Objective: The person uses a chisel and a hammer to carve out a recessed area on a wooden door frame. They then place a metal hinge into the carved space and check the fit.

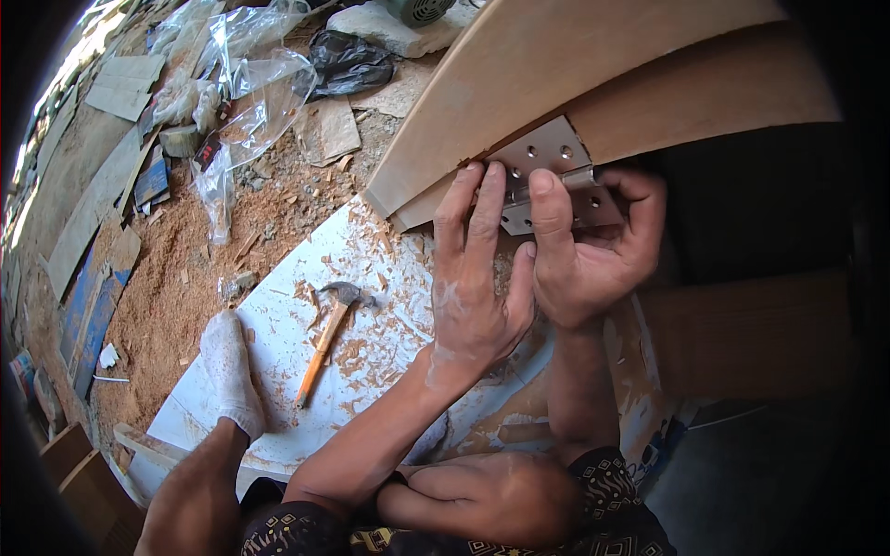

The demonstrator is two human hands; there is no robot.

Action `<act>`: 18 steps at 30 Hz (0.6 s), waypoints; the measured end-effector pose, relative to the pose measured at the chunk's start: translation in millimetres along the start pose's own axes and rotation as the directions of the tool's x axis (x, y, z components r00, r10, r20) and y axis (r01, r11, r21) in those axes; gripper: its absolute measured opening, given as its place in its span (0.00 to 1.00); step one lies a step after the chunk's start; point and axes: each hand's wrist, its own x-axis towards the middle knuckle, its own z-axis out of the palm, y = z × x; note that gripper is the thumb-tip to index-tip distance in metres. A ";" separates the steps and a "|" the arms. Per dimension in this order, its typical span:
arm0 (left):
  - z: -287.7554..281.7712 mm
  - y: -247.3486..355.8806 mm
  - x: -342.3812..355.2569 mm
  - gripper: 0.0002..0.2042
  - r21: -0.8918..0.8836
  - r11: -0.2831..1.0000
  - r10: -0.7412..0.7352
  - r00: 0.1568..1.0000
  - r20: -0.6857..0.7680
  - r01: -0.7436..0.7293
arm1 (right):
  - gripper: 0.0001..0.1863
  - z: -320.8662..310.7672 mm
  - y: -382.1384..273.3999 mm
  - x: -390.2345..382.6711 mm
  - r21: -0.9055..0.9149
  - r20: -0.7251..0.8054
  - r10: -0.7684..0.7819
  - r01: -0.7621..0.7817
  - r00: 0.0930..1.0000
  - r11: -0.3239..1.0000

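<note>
We are pressing a metal butt hinge (pixel 553 176) against the edge of a pale wooden door panel (pixel 575 65) that is lying tilted across the upper part of the view. Our left hand (pixel 473 278) is lying flat, its fingers (pixel 489 199) stretched out and held close together, the tips resting on the left end of the hinge and on the wood just beside it. Our right hand (pixel 593 246) is clamping the hinge: the thumb (pixel 549 208) is pushing down across the hinge knuckle while the other fingers are curling around the lower leaf from the right, so the hinge is sitting pinched between them, its upper leaf with screw holes lying open on the panel's edge. Both hands are touching at the thumbs' bases. Below and to the left, a claw hammer (pixel 326 338) with an orange wooden handle is lying on a white board (pixel 278 306) scattered with wood shavings, well apart from the hands. Our foot in a white sock (pixel 230 371) is resting on that board near the hammer. Farther left, sawdust (pixel 176 287) is covering the ground, and crumpled clear plastic bags (pixel 246 83) are lying beyond it.
</note>
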 end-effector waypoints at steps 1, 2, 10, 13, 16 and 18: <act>-1.7 -0.9 -1.2 0.36 0.017 1.000 -0.019 1.000 0.011 0.019 | 0.20 5.1 3.8 -1.7 -0.022 -0.033 -0.019 0.018 0.999 1.000; -0.5 -6.9 -6.0 0.35 0.012 1.000 -0.023 1.000 -0.021 0.023 | 0.20 10.2 9.2 -4.2 -0.043 -0.067 -0.037 0.034 0.997 0.998; 2.9 -33.7 -31.6 0.36 -0.018 0.992 -0.123 0.992 0.004 0.124 | 0.21 17.5 6.1 4.4 -0.145 -0.144 -0.112 0.091 0.983 0.985; -0.6 -45.8 -27.3 0.36 0.059 0.997 -0.048 0.998 0.026 0.047 | 0.22 19.7 4.7 1.3 -0.085 -0.121 -0.073 0.063 0.990 0.994; -6.2 -53.0 -29.1 0.36 0.125 0.992 -0.025 0.999 0.042 0.019 | 0.21 19.8 10.9 -0.2 -0.133 -0.105 -0.078 0.064 0.991 0.989; -6.1 -53.1 -28.3 0.36 0.099 0.995 -0.032 0.998 0.047 0.028 | 0.20 17.8 9.1 0.4 -0.152 -0.084 -0.075 0.062 0.994 0.986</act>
